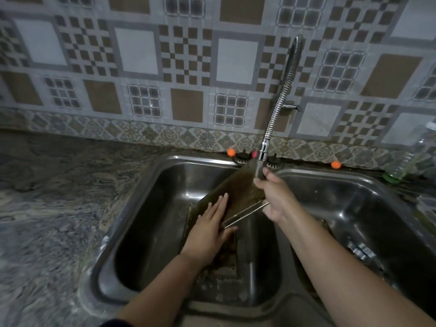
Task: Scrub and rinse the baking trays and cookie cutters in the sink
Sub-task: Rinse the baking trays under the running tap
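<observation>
Both hands work the rinse: your right hand [276, 197] grips the tilted, brown-stained metal baking tray [238, 192] under the flexible chrome tap [280, 95], your left hand [212, 226] lies flat, rubbing it over the left steel sink basin [146, 208]; next, turn it.

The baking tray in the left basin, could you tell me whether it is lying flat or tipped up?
Tipped up. The baking tray slopes from the right hand at the faucet down to the left hand.
</observation>
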A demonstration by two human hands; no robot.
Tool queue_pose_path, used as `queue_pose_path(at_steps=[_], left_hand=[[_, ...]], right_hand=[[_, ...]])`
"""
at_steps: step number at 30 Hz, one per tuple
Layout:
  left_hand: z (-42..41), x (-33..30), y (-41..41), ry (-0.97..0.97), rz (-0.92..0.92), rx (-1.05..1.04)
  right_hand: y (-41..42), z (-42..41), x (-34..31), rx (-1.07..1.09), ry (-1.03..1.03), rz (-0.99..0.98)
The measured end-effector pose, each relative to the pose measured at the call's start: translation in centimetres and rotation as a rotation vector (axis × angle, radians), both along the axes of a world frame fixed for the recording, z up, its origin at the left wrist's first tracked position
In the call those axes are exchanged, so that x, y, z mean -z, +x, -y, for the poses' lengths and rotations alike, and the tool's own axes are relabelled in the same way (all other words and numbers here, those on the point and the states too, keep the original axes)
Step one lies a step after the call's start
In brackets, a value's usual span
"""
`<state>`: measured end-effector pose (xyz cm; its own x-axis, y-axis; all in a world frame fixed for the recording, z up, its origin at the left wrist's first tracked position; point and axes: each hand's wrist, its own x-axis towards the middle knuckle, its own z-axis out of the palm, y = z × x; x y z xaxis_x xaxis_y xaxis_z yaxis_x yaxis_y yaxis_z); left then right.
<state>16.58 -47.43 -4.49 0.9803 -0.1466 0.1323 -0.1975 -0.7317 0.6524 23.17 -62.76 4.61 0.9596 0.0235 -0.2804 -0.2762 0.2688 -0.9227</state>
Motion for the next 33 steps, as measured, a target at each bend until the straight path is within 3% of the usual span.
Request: queue_pose_path(at_steps=[4, 6, 8, 10, 13, 14, 18, 21, 24, 28, 33], left_hand=[[-2.6, -0.6, -0.8, 0.113, 0.337, -0.011], [-4.1, -0.5, -1.0, 0.124, 0.419, -0.061], [-5.2, -0.8, -0.9, 0.006, 0.443, -0.157], [-6.0, -1.4, -0.8, -0.267, 0.44, -0.312], [-7.0, -1.9, -0.5, -0.609, 0.344, -0.513], [-7.3, -1.8, -0.3, -0.685, 0.303, -0.53], [-7.6, 0.1, 0.6, -0.951, 0.02, -0.521], [-6.0, 1.2, 0.5, -1.077, -0.196, -0.494], [-2.7, 1.3, 0.3, -1.087, -0.327, -0.4], [3.2, 0.7, 1.0, -0.987, -0.45, -0.367], [9.8, -0.1, 1.3, -0.773, -0.472, -0.256]], right_hand=[[0.0, -3.1, -0.1, -0.034, 0.086, -0.04], [0.5, -4.5, -0.1, -0.088, 0.172, -0.072], [0.6, -5.8, 0.2, -0.158, 0.21, -0.071], [0.5, -6.7, 1.5, -0.191, -0.067, 0.019], [-0.1, -6.6, 4.8, -0.184, -0.789, 0.168], [-0.4, -6.4, 5.6, -0.217, -0.884, 0.158], [-1.2, -4.5, 6.4, -0.377, -0.752, 0.202], [-1.3, -1.7, 5.6, -0.448, -0.911, 0.24], [-1.4, 1.5, 4.4, -0.407, -1.064, 0.187], [-1.9, 6.1, 1.4, -0.283, -1.313, 0.255], [-1.7, 12.4, -3.4, -0.249, -1.53, 0.336]])
